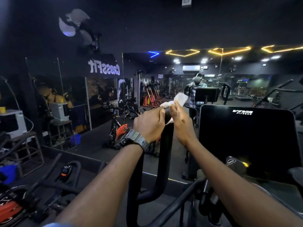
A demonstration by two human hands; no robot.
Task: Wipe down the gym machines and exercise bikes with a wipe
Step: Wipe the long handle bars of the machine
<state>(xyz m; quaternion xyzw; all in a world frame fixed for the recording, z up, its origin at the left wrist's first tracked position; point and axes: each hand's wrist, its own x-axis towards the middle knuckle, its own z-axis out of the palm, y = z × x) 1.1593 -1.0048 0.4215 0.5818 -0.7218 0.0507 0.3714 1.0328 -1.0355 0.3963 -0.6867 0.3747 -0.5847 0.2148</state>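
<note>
**At the top of the handle: wipe wrapped on the tip, bar running straight down**

At the upper end of the black handle (166, 141), the white wipe (177, 99) is sitting bunched over the tip, one loose flap standing up above the fingers and a smaller fold showing below, against the bar. The handle's long axis is running nearly upright from that tip down between the two forearms, curving at its base towards the machine's frame. So the unwiped length is lying directly below both hands, and any stroke would, I judge, have to travel down along the bar and not across it.

The right hand (181, 123) is pressing the wipe to the tip, thumb and fingers partly folded around the cloth; its grip is holding the wipe. The left hand (150, 123), with a watch (134, 140) at the wrist, is closing round the handle just beside the wipe, thumb touching its edge; its grip is clamping the bar, seemingly steadying it. Both hands are level and touching or nearly touching; the right is the one carrying the cloth, so it looks the likelier to lead.

To the right, a dark console (246, 141) is standing near the handle. Behind, a mirror (164, 76) is reflecting the gym. Low on the left, an exercise bike (19, 203) is waiting, well apart.
</note>
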